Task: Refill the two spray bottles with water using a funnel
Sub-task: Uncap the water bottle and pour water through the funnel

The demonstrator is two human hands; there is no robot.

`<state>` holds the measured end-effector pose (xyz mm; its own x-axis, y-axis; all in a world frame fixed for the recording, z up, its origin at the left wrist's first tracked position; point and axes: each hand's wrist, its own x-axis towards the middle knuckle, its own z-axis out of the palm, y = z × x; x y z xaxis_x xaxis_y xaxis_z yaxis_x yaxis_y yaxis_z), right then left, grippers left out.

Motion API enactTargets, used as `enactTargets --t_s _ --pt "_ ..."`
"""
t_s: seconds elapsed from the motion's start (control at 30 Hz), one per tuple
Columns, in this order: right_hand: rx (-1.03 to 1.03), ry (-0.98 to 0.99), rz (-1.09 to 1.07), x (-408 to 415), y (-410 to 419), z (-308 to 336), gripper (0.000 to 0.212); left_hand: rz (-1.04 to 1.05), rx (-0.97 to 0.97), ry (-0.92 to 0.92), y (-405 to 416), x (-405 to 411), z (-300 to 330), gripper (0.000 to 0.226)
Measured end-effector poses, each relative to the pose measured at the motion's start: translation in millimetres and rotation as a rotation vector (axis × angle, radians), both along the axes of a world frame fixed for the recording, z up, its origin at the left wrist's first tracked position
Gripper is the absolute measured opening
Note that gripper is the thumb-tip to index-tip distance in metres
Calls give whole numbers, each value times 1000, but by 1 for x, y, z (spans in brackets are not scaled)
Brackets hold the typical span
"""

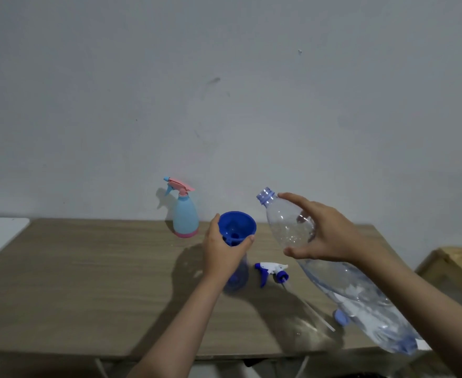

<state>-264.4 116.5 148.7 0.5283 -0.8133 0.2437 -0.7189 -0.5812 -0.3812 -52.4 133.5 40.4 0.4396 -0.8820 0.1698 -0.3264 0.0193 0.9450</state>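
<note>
A wooden table [88, 282] carries a pale-blue spray bottle [185, 218], a detached trigger head [270, 271] and a blue cap [341, 317].

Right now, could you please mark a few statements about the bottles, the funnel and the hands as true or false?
1. The left hand steadies the blue funnel on the blue spray bottle. True.
2. The large clear bottle is capped. False: its mouth is open.
3. The pink and blue spray bottle has its sprayer off. False: its sprayer is on.
4. A white and blue trigger sprayer lies on the table. True.
5. The right hand holds the large clear bottle tilted. True.
</note>
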Motion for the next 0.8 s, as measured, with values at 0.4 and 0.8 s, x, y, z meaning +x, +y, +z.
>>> enactTargets --t_s 0.4,0.8 --pt "82 306 -9 18 -7 -9 102 -50 -9 39 2 6 7 85" --pt "32 471 -17 25 -9 -2 101 -69 9 37 5 8 12 84"
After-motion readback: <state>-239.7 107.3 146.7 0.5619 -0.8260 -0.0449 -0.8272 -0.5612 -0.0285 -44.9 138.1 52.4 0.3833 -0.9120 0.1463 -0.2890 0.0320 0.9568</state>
